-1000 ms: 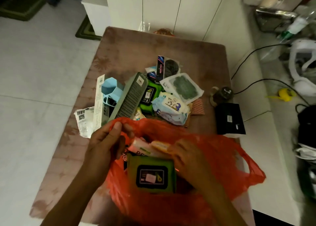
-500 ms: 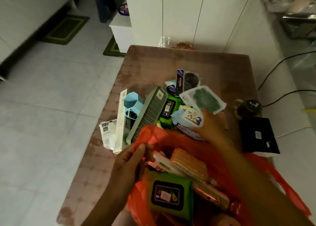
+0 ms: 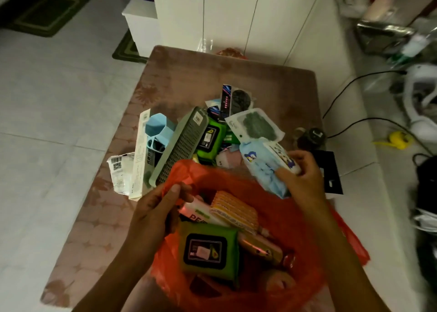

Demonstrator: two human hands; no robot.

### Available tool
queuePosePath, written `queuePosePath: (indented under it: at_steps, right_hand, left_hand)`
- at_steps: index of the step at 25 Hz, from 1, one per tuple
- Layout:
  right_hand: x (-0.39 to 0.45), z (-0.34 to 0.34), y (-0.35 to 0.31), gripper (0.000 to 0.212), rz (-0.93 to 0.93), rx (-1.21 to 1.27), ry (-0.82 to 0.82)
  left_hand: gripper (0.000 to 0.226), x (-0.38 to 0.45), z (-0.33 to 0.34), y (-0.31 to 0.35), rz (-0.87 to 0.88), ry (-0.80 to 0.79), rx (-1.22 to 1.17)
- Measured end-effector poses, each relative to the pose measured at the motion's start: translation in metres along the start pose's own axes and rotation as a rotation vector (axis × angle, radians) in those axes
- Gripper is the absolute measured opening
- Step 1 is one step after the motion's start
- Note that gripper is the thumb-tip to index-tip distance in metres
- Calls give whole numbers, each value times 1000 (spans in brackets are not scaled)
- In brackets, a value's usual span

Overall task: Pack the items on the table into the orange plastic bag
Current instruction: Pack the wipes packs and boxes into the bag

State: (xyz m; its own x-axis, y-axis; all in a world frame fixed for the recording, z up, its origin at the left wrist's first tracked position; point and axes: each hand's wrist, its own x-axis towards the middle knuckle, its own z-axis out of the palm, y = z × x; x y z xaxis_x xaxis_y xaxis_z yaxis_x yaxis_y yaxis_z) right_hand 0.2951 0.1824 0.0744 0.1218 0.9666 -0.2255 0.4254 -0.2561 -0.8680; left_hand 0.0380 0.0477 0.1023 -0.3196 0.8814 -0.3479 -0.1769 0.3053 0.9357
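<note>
The orange plastic bag (image 3: 290,219) stands open at the table's near edge. My left hand (image 3: 156,212) pinches its left rim. Inside lie a green wipes pack (image 3: 208,250), an orange striped packet (image 3: 234,210) and a pink-and-white tube (image 3: 201,213). My right hand (image 3: 300,177) grips a light blue wipes pack (image 3: 264,167) with a cartoon penguin, lifted over the bag's far rim. Beyond the bag lies a pile: a grey perforated tray (image 3: 182,146), a blue holder (image 3: 157,132), a second green wipes pack (image 3: 210,138) and a white pouch with a dark pad (image 3: 255,126).
The brown patterned table (image 3: 212,75) stands against white cabinets (image 3: 236,14). A black flat box (image 3: 328,170) and a dark round device (image 3: 311,135) with a cable sit at the table's right edge. White tiled floor lies to the left, clutter to the right.
My right hand left the bag, reached to the pile and picked up the light blue wipes pack, now carried toward the bag. My left hand kept holding the rim.
</note>
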Motion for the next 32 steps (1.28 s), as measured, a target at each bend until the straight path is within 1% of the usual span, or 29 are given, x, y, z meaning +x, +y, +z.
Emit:
queuePosePath:
  at_steps: [3, 4, 6, 10, 11, 12, 14, 15, 17, 18, 22, 24, 26, 27, 28, 30, 31, 32]
  right_hand:
    - [-82, -46, -5, 36, 44, 188, -40]
    - [-99, -50, 1, 34, 50, 185, -55]
    - [-117, -39, 18, 34, 74, 108, -67]
    - [-121, 10, 54, 39, 133, -91, 48]
    - [-123, 18, 65, 41, 176, -134, 26]
    - [-126, 24, 75, 41, 254, -197, -39]
    - [-133, 26, 90, 43, 399, -341, -237]
    - [-135, 24, 97, 47, 424, -378, -312]
    - [-133, 20, 105, 57, 408, -398, -397]
    - [-129, 19, 107, 60, 392, -392, -407]
    - [-98, 14, 105, 72, 351, -364, -369]
    - [-86, 10, 93, 66, 334, -472, -422]
    - [-80, -3, 73, 51, 258, -657, -452]
    - [-74, -11, 65, 43, 208, -669, -399]
    - [-66, -21, 54, 36, 169, -607, -306]
    - [-33, -43, 40, 22, 89, -495, -6]
    - [-9, -54, 42, 21, 48, -494, 152]
    - [16, -64, 49, 31, 32, -538, 248]
  left_hand:
    - [29, 0, 1, 0, 6, 13, -37]
    - [30, 1, 0, 0, 23, 13, -44]
    - [33, 2, -1, 3, 75, 5, -15]
    - [33, 0, 1, 11, 175, -45, 16]
    - [32, -3, 4, 13, 182, -55, 7]
    - [31, -5, 5, 14, 177, -62, -11]
    - [31, -8, 10, 13, 160, -61, -23]
    - [30, -9, 12, 12, 163, -63, -6]
    - [31, -11, 15, 9, 174, -75, 46]
    - [31, -12, 16, 7, 168, -82, 65]
    - [30, -12, 23, 9, 124, -115, 58]
    - [31, -9, 25, 6, 151, -128, 126]
    - [30, -6, 28, 4, 141, -138, 139]
    - [28, -4, 29, 2, 124, -131, 132]
    - [27, -4, 30, 1, 109, -127, 123]
    - [25, -4, 32, 0, 87, -120, 119]
    - [24, -5, 33, 0, 76, -105, 114]
    - [24, -5, 33, 0, 71, -83, 112]
